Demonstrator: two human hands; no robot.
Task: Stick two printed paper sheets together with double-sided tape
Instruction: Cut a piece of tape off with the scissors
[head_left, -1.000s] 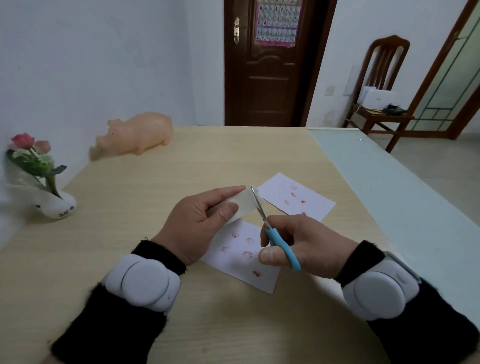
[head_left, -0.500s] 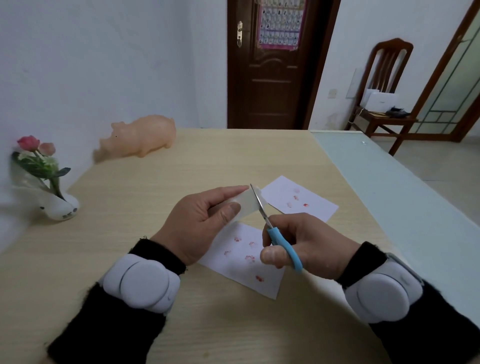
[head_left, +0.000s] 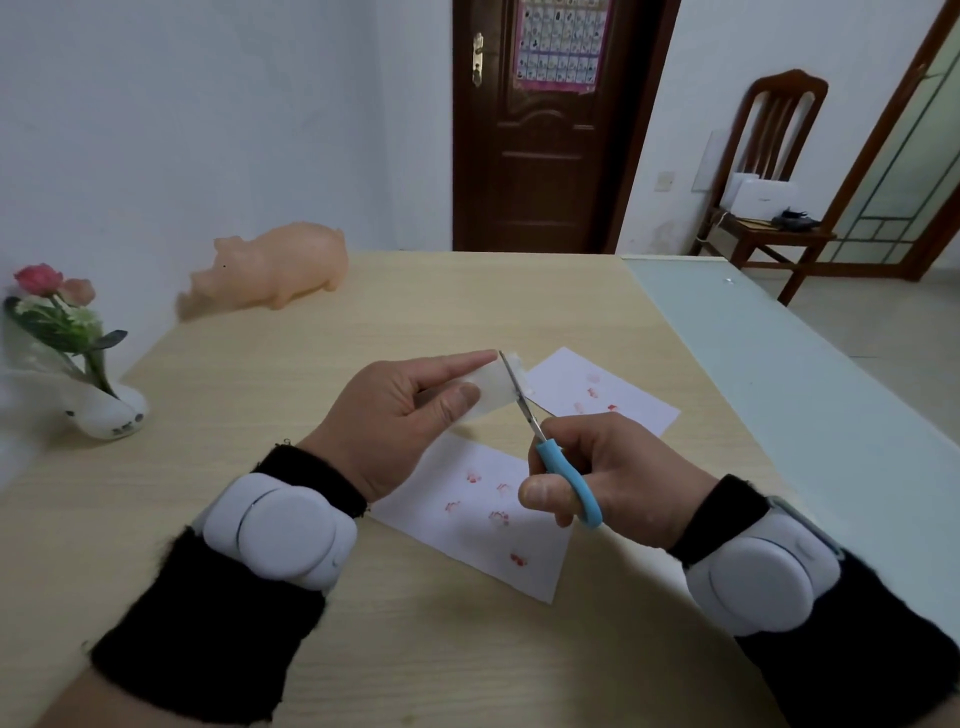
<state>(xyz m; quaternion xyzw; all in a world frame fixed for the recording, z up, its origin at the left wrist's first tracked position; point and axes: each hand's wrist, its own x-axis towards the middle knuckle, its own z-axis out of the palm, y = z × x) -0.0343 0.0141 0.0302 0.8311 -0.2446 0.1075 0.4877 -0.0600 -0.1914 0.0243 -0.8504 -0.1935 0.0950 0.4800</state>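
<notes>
Head view: the left hand (head_left: 395, 415) pinches a short strip of whitish double-sided tape (head_left: 488, 395) between thumb and outstretched index finger, held in the air above the middle of the wooden table (head_left: 415, 649). The right hand (head_left: 618, 478) grips small blue-handled scissors (head_left: 546, 449), its thumb through one loop and its fingers curled round the other. The blades point up and away, nearly closed across the strip's free end, with a small bit of tape showing beyond them.

Two white paper sheets printed with small red figures lie flat on the table. The near sheet (head_left: 467, 525) lies under and between the wrists, its corner pointing to the near edge. The far sheet (head_left: 597, 395) lies just past the scissors, close to the wooden top's right edge, where a pale green surface (head_left: 779, 395) adjoins it. The right hand hides whether the sheets touch.

Both wrists wear white devices over black cuffs. An orange pig figure (head_left: 280, 275) stands near the far left corner, and a white vase of flowers (head_left: 104, 410) stands at the left edge.
</notes>
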